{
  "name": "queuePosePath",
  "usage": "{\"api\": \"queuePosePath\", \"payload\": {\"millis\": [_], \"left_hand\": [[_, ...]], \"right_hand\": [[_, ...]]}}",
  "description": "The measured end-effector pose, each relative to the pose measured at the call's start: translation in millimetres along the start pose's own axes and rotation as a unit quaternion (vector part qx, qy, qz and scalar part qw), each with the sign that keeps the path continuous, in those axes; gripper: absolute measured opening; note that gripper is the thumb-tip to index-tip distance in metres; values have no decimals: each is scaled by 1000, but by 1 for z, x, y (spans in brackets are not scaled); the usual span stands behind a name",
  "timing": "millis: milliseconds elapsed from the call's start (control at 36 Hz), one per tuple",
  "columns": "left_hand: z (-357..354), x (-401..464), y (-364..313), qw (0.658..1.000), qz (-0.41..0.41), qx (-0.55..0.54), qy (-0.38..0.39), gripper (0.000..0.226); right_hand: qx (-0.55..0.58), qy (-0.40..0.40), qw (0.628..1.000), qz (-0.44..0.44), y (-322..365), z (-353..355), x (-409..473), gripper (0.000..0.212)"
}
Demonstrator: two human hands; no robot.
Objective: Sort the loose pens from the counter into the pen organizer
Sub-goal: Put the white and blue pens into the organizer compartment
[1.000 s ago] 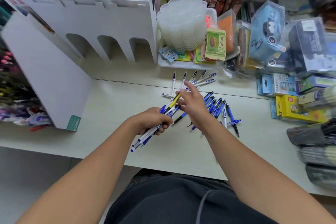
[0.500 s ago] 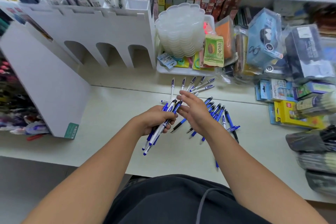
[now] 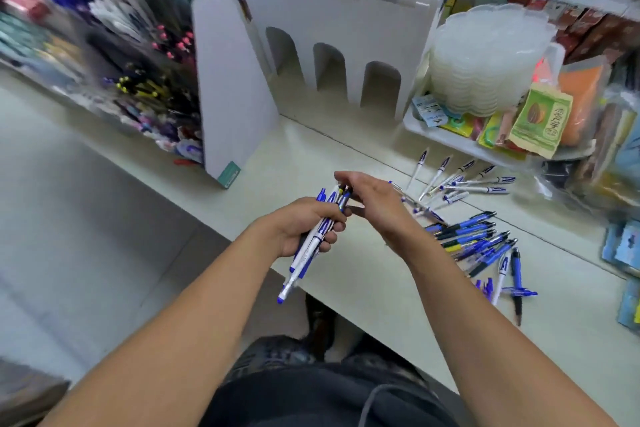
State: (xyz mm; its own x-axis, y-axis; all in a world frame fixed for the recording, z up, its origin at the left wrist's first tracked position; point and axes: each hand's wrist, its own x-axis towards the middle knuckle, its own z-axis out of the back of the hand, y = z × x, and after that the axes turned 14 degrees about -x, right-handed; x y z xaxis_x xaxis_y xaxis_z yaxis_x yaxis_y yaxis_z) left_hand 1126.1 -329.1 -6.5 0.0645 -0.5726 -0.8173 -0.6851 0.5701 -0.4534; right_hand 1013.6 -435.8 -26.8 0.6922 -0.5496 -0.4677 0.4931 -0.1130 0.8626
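Mid-gather, approx. Left hand (image 3: 304, 229) wrapped round a bundle of pens (image 3: 313, 243), fingers (image 3: 329, 236) curled tight on the barrels; tips poke up past the knuckles, other ends hang down past the table (image 3: 311, 163) edge. Right hand (image 3: 377, 204) up against the bundle's top end, fingertips at the pen tips, prob. squaring them up or adding one more; can't tell if pinching a pen or just touching, since the grip is hidden behind the hand.

Left to do: plenty. Blue pile (image 3: 474, 243) loose on table, right of the right forearm, overlapping at odd angles, w/ one yellow-accented pen among them. White pens (image 3: 460, 184) fanned out further back, near the tray (image 3: 450, 139) of packets. Neither lot touched right now.

White organizer (image 3: 346, 45) at back of table, left of tray, arched openings along the front, slots up top already holding packaged stock. None of the loose pens seen in it; slot contents too blurred to be sure. Bundle well apart from it.

Judgement: early-to-mid. One handful collected, nothing delivered as far as visible, two groups waiting. Next prob. carry bundle to a slot, then back for the rest. Risk: loose lower ends slipping out.
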Motion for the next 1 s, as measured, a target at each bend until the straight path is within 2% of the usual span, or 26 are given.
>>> {"api": "queuePosePath", "payload": {"millis": [83,167,222,333,389,444,583,667,750,833,889,944,1000], "left_hand": [[27,-17,8,998,-29,-42,-39,10],[53,-30,11,976,-115,-149,-106,9],[70,-35,7,939,-192,-244,-148,12],[106,-46,-9,841,-327,-364,-230,17],[124,-52,-18,813,-369,-378,-246,17],[145,-58,-25,805,-389,-369,-254,13],[199,-79,-42,825,-397,-358,-183,19],[233,-92,-57,849,-395,-312,-156,22],[260,-102,-78,877,-393,-246,-127,19],[285,-109,-102,904,-381,-170,-90,16],[300,-110,-116,927,-352,-124,-37,19],[310,-107,-126,943,-320,-85,29,22],[313,-105,-135,954,-291,-35,57,19]], "right_hand": [[-5,48,999,11,7,-24,5,34],[59,9,998,-18,23,-56,4,40],[160,-30,984,-67,34,-83,-3,42],[316,-5,937,-149,45,-145,-28,61],[354,-14,918,-181,53,-178,-34,62],[378,-48,904,-193,63,-210,-29,62],[392,-141,892,-174,107,-280,0,58],[332,-160,915,-162,131,-320,13,55],[288,-124,939,-140,148,-351,24,56],[191,-129,967,-104,163,-352,24,55],[85,-187,978,-36,173,-338,23,44],[0,-231,972,47,182,-322,27,25],[-49,-215,972,85,191,-308,37,10]]}}
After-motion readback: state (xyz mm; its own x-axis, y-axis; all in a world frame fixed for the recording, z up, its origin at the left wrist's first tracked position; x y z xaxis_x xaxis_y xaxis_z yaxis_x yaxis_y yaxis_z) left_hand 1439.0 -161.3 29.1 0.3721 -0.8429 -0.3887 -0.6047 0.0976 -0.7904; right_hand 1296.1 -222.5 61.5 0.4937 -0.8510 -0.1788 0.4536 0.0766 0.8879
